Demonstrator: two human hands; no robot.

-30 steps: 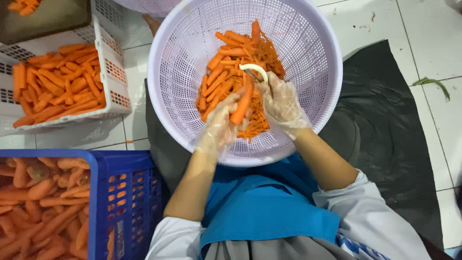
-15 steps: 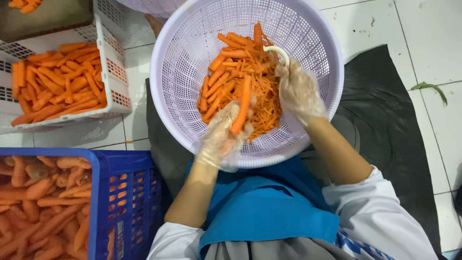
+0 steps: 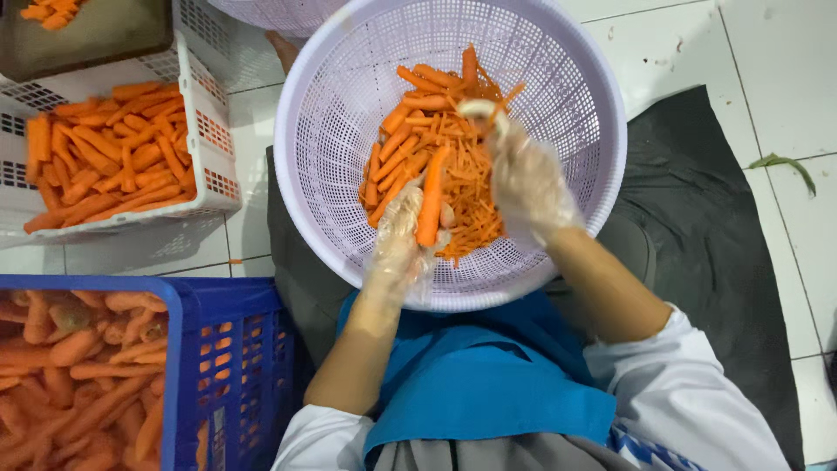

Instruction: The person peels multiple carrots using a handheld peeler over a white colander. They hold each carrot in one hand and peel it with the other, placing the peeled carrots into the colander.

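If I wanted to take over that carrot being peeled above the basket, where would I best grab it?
Grip the carrot at its lower, thicker end, coming from below on the near side, as the left hand does. It stands nearly upright over the lavender basket, and its upper length must stay bare for the peeler in the right hand. A judgement from its pose only.

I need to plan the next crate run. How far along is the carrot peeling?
Done: the white crate holds a layer of clean, peeled carrots, and peelings have piled up in the lavender basket. In hand: the left hand holds one carrot over the basket while the right hand works a peeler. Left: the blue crate holds many rough carrots.
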